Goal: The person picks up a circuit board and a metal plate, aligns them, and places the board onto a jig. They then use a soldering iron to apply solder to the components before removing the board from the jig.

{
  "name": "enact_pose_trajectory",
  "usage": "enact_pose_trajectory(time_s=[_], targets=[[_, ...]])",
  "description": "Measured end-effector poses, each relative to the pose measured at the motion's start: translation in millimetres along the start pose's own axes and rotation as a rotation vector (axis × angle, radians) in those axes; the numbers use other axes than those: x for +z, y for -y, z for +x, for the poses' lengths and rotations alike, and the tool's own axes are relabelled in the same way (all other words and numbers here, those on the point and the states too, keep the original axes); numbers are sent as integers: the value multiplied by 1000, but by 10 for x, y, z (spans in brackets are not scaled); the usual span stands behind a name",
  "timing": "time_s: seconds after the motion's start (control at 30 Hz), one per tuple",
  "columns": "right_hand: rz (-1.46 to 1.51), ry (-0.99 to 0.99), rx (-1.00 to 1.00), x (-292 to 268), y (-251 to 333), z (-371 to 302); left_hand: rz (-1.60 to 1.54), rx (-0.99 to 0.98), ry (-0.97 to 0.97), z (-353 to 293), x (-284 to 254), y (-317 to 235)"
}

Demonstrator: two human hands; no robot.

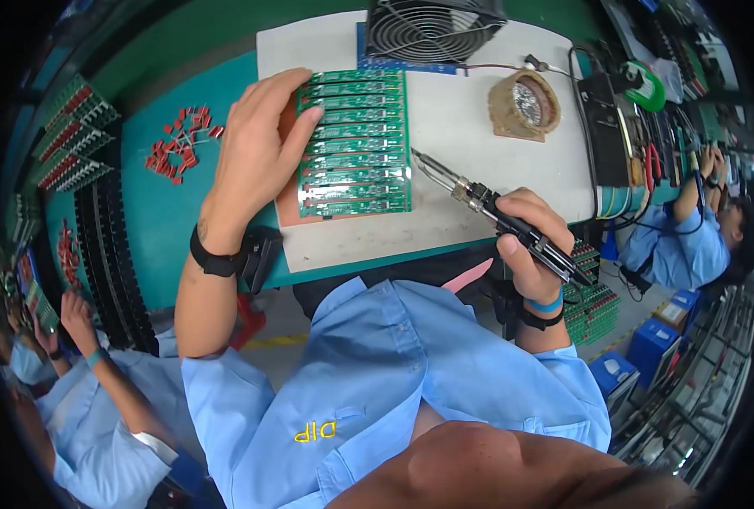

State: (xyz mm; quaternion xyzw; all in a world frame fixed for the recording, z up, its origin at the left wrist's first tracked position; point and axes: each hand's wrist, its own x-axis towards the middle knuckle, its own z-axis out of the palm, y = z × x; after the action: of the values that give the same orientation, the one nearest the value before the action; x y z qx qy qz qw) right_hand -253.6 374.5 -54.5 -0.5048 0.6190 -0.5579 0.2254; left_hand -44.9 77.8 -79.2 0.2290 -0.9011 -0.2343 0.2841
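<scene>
A panel of green circuit boards, made of several long strips side by side, lies on a light mat. An orange-brown sheet shows under its left and lower edges. My left hand grips the panel's left side, the thumb over the strips and the fingers along the upper left edge. My right hand is closed around a soldering iron with a black handle and metal fittings. Its thin tip points up and left, close to the panel's right edge; whether it touches cannot be told.
Red components with leads lie in a pile on the green table. A black fan stands at the back, and a round tan holder with metallic filling at the right. Hand tools hang further right. Co-workers sit on both sides.
</scene>
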Motion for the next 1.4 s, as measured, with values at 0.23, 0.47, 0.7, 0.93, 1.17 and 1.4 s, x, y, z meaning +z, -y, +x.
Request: enact_pose_trajectory(time_s=[0.23, 0.47, 0.7, 0.93, 1.17, 1.4], targets=[[-39, 81, 28, 102, -72, 24, 49, 69, -6, -32, 16, 45], [-35, 91, 48, 111, -125, 44, 64, 50, 10, -40, 24, 49], [-31, 86, -7, 135, -151, 102, 72, 52, 4, -38, 33, 53], [-29, 107, -5, 129, -119, 124, 69, 58, 1, -40, 31, 56], [-45, 95, 28, 155, -96, 93, 58, 56, -2, -40, 33, 51], [-49, 93, 20, 159, -90, 87, 73, 48, 6, -45, 31, 55]])
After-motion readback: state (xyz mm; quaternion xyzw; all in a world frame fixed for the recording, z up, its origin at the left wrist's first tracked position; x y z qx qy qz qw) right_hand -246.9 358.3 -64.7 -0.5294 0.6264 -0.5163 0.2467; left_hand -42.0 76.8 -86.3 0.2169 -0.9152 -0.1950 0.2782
